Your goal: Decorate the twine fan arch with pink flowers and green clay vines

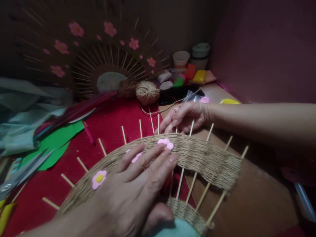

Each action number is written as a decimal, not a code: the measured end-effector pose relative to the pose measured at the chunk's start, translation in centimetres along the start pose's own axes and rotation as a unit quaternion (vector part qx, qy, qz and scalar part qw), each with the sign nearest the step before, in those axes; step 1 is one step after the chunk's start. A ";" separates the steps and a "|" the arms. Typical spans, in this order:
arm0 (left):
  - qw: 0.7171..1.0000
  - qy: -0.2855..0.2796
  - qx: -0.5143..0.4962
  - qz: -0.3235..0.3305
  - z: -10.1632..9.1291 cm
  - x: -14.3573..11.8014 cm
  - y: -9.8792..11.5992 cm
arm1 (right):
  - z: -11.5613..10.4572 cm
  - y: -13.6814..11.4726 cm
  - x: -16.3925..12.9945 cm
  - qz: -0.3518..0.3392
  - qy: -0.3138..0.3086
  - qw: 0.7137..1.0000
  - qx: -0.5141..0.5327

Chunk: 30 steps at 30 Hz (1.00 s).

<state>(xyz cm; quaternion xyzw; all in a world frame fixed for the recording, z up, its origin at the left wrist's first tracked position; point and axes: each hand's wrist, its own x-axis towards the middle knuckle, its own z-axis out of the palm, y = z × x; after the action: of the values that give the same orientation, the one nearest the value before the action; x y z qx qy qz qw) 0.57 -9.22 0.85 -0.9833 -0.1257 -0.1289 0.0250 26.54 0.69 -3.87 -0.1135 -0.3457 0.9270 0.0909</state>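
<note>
1. Clock places count from the middle of the view. The woven fan (197, 154) is at 6 o'clock, and its big curve spreads from 8 round to 4. It is made of string and thin sticks.
2. The left hand (139, 179) is at 7 o'clock, lying palm down on the fan. Its fingers are long, nearly straight and a little apart. They press on it and are not curled round anything. The thumb sits lower, near a blue-green piece (181, 228) at the fan's bottom.
3. Pink petals (166, 143) touch its fingertips at 5 o'clock. More pink petals (136, 158) peek out between the fingers.
4. A pink flower (99, 179) with a yellow middle is stuck on the fan near 8 o'clock.
5. The right hand (189, 116) is at 3 o'clock, by the fan's top edge, behind some sticks. Its fingers are bent and close together. I cannot tell if they hold something.
6. A ball of string (148, 93) is at 11 o'clock. Another fan (93, 31) with pink flowers stands behind it, between 10 and 11.
7. Scissors (27, 172) lie open at 8 o'clock, partly over a green sheet (63, 138).
8. At 1 o'clock, a white cup (181, 59) stands behind small bright packets (198, 76).
</note>
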 end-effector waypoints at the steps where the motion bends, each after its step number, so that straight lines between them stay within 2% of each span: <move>1: 1.000 0.007 -0.014 -0.014 -0.1 -0.3 -0.3 | 0.0 0.0 0.0 0.001 0.001 1.000 -0.002; 4: 0.997 0.043 -0.033 -0.060 -0.1 -0.9 -1.0 | 0.0 -0.1 -0.1 0.002 0.003 1.000 -0.011; 6: 0.997 0.046 -0.025 -0.056 0.0 -1.1 -1.2 | 0.0 -0.1 -0.1 0.001 0.008 1.000 -0.012; 15: 0.999 -0.014 -0.001 -0.030 0.5 -0.6 -0.9 | 0.0 -0.1 -0.2 0.009 0.012 1.000 -0.013; 18: 0.999 -0.016 -0.003 -0.052 0.0 -0.4 -0.9 | 0.0 0.0 -0.2 0.005 0.018 1.000 -0.022; 23: 0.991 0.054 0.005 -0.122 -1.7 -0.9 -0.9 | 1.1 -1.6 0.1 0.020 0.099 0.990 -0.102; 26: 0.978 0.089 0.012 -0.186 -2.2 -2.0 -0.7 | 3.5 -4.2 0.4 0.038 0.188 0.955 -0.227; 30: 0.971 0.128 0.044 -0.198 -2.3 -3.5 -0.4 | 7.4 -7.2 -0.2 0.026 0.310 0.854 -0.416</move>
<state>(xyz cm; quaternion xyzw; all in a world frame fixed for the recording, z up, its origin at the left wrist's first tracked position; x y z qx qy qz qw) -3.40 -9.90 2.16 -0.9121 -0.3195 -0.2503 0.0583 25.35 1.45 6.36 -0.4313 -0.6501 0.6153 0.1133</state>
